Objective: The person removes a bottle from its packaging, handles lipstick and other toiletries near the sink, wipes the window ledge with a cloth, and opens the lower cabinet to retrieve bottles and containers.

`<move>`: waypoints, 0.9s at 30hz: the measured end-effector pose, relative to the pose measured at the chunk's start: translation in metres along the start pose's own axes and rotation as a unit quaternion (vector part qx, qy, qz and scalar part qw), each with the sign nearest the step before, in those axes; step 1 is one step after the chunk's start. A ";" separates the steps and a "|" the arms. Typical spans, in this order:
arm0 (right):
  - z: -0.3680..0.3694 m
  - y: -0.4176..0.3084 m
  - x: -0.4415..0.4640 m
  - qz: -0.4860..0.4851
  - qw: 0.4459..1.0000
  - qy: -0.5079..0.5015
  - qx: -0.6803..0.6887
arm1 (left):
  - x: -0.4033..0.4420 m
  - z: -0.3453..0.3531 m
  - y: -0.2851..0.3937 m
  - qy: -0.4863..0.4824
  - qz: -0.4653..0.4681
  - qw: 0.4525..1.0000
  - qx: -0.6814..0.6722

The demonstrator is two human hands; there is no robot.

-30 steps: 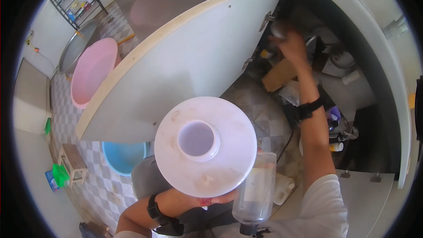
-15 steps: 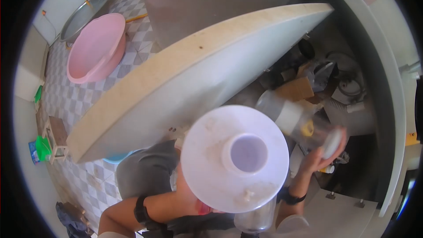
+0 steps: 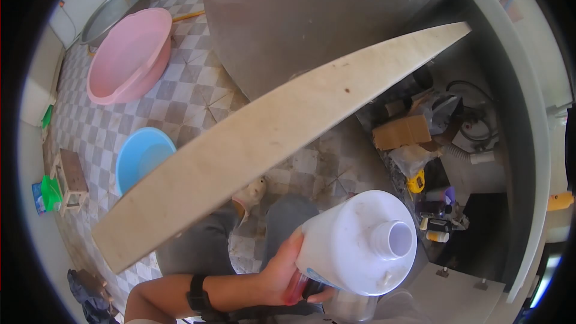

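My left hand (image 3: 291, 273) is closed around a large white bottle (image 3: 360, 240) with no cap, its round mouth facing up and to the right. A red item and something dark show at the same fingers. Just below the white bottle is a clear bottle (image 3: 351, 306), partly hidden by it. My right hand is not in view. The cabinet door (image 3: 282, 138) stands open, its pale edge running diagonally across the middle.
Inside the cabinet are a cardboard box (image 3: 401, 132), a yellow item (image 3: 415, 182), a hose (image 3: 459, 153) and small bottles (image 3: 437, 236). A blue basin (image 3: 144, 155), pink tub (image 3: 129, 57) and wooden stool (image 3: 72, 180) stand on the tiled floor at left.
My right hand has left the cabinet and gone out of view with the clear jar it held. The white bottle has moved right and tilted. The door edge appears lower, uncovering the blue basin.
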State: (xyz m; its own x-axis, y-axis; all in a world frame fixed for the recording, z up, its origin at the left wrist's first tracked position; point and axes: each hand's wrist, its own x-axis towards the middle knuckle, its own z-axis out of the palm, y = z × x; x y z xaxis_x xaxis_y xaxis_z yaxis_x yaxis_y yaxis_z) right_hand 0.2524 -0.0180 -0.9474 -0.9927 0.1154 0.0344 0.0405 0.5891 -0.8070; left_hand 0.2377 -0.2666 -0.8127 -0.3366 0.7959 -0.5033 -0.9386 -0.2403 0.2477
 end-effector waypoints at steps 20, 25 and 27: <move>-0.073 -0.040 -0.043 0.028 0.996 -0.062 0.060 | 0.026 -0.005 -0.038 -0.124 -0.009 0.984 -0.127; -0.177 0.024 -0.135 0.213 0.955 -0.202 -0.052 | 0.026 0.004 -0.026 -0.134 -0.012 0.988 -0.075; -0.224 0.009 -0.181 0.310 0.933 -0.185 0.007 | 0.028 -0.001 -0.027 -0.241 0.020 0.956 -0.166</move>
State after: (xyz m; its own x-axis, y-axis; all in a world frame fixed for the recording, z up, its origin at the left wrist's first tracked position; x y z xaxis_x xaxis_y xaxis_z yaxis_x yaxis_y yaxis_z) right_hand 0.4581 0.1457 -0.8283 -0.7508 0.1449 -0.6445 0.6202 0.4902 -0.6124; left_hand 0.2532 -0.2382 -0.8342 -0.3729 0.9270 -0.0395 -0.9253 -0.3747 -0.0576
